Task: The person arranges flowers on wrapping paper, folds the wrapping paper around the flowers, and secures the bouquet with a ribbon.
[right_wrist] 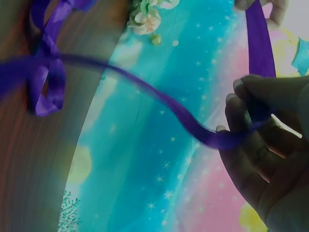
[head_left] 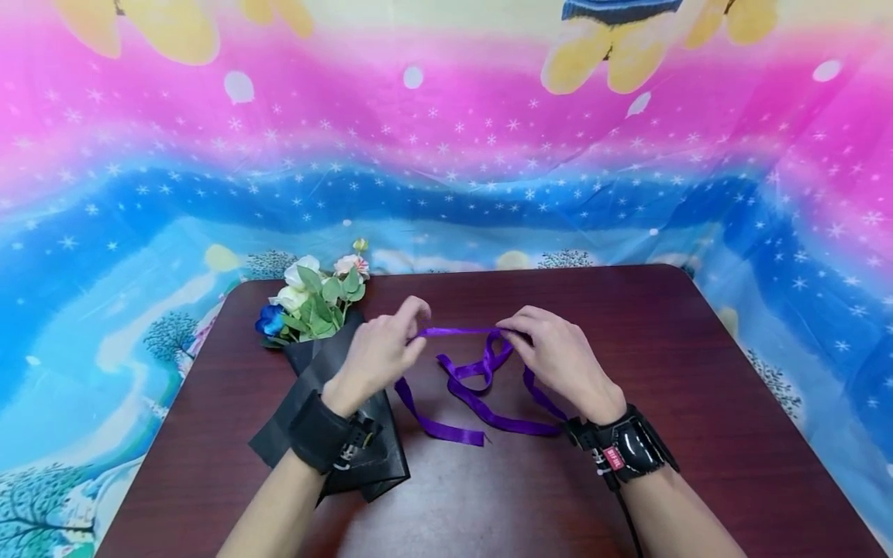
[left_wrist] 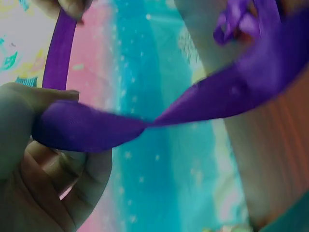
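A long purple ribbon [head_left: 458, 332] runs taut between my two hands above the table. My left hand [head_left: 380, 345] pinches it between thumb and fingers, and a tail hangs from there down to the tabletop. On the other side my right hand [head_left: 558, 353] pinches the same ribbon at its fingertips. Loose loops of the ribbon lie on the wood between the hands. In the left wrist view the ribbon [left_wrist: 87, 125] curves over the fingers and twists once. The right wrist view shows the ribbon [right_wrist: 260, 43] passing under the thumb, with a tail trailing away.
A bouquet with white, pink and blue flowers [head_left: 314, 298] in black wrapping paper [head_left: 394, 442] lies on the left of the dark wooden table [head_left: 628, 310], partly behind my left forearm. A printed cloth backdrop [head_left: 446, 170] surrounds the table. A cable [head_left: 630, 519] runs from the right wrist strap.
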Demonstrator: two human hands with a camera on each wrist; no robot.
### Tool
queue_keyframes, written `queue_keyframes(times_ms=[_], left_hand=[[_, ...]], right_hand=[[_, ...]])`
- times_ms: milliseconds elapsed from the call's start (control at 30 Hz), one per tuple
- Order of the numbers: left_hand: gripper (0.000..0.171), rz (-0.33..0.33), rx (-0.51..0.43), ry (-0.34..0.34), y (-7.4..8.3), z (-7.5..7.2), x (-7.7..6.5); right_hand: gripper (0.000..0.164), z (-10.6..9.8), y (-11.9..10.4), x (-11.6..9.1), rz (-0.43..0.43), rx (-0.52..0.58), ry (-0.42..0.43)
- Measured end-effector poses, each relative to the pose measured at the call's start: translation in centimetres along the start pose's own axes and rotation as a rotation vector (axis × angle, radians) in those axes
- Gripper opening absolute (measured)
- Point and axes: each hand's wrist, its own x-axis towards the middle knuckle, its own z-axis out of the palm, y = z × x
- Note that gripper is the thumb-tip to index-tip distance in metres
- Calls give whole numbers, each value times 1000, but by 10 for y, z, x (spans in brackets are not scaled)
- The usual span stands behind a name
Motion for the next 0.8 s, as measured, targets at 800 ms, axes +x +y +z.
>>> queue_keyframes(times_ms=[800], left_hand=[[19, -129, 104, 301, -39, -60, -19]], right_hand=[[10, 9, 47, -17, 165, -20, 192]])
